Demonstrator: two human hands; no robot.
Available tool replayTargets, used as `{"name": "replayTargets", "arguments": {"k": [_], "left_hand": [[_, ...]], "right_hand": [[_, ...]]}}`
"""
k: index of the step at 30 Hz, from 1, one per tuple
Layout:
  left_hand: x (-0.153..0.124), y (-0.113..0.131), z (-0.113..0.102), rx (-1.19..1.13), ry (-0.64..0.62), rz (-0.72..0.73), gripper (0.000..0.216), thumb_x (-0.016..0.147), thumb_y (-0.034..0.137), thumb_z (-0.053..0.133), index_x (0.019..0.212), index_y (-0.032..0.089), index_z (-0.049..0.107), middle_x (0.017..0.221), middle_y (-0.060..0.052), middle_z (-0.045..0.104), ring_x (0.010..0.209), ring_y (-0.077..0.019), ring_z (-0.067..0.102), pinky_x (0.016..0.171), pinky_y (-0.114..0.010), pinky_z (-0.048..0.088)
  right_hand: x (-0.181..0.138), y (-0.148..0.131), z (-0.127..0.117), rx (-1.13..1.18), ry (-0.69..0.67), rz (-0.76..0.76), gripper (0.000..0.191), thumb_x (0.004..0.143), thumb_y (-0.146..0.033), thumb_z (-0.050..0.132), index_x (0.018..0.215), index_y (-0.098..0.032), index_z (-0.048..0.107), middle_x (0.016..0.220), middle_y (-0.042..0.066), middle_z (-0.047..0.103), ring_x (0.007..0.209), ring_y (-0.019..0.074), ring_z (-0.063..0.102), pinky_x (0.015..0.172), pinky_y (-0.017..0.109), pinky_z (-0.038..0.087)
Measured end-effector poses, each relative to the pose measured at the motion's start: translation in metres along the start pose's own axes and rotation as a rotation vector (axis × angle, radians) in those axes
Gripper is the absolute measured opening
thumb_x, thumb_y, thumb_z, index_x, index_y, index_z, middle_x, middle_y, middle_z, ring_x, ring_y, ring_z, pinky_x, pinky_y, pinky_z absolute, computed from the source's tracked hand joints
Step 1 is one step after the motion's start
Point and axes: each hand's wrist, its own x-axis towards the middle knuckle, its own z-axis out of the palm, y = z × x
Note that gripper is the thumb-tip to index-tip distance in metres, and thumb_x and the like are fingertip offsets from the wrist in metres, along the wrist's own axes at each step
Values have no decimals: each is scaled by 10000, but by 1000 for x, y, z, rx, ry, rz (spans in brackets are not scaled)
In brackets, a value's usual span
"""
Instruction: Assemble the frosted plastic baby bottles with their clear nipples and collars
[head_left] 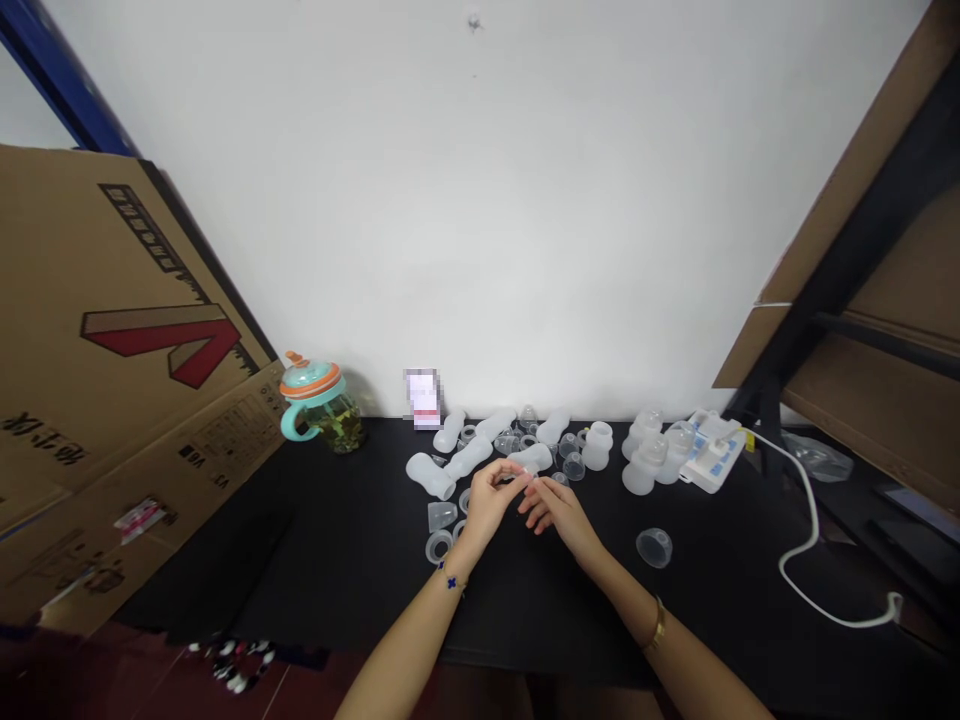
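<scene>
My left hand [495, 492] and my right hand [556, 508] meet over the black table, thumbs and index fingers pinched together. Whatever small piece lies between the fingertips is too hidden to name. Just beyond the hands are a milky bottle body [534, 458] and small clear domed caps [574, 466]. Left of my left wrist lie a white ring [439, 546] and a clear cup-shaped cap [442, 516]. More milky bottle bodies [431, 476] lie on their sides behind. A single clear dome cap [655, 547] sits apart to the right.
Capped bottles [640, 468] stand by a white power strip [712, 452] with a cable [811, 520]. A teal-lidded jug [334, 415] is at back left, and a lit, blurred phone [424, 398] leans on the wall. Cardboard [120, 400] borders the left side.
</scene>
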Motion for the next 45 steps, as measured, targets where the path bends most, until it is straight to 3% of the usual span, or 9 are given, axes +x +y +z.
{"name": "replayTargets", "arguments": {"k": [10,18,27,45], "left_hand": [[-1,-1,0,68,-25,11,243,785,395,733,804,156,702,784,-42,701,756,-190,657,660,-261,509],[0,-3,1,29,-19,0,280,791,432,719,781,154,694,718,-18,668,686,-161,613,642,-253,493],[1,-4,-1,-40,-5,-98,344,725,484,773,758,147,712,682,-7,656,633,-133,588,608,-230,498],[2,-6,-1,-25,5,-129,351,735,493,762,747,146,710,665,-16,666,616,-133,587,578,-218,488]], "right_hand": [[-2,-9,-1,-7,41,23,482,727,-646,671,819,-174,636,708,28,692,470,102,613,387,175,459],[0,-5,-2,-46,5,20,545,715,-709,623,792,-169,611,682,30,698,467,107,602,401,191,449],[-3,0,0,-118,12,-40,490,789,-657,548,794,-170,602,689,41,710,482,112,600,445,206,430],[-3,4,-2,-193,13,-105,421,848,-573,476,799,-173,599,697,49,720,485,119,608,465,219,432]]}}
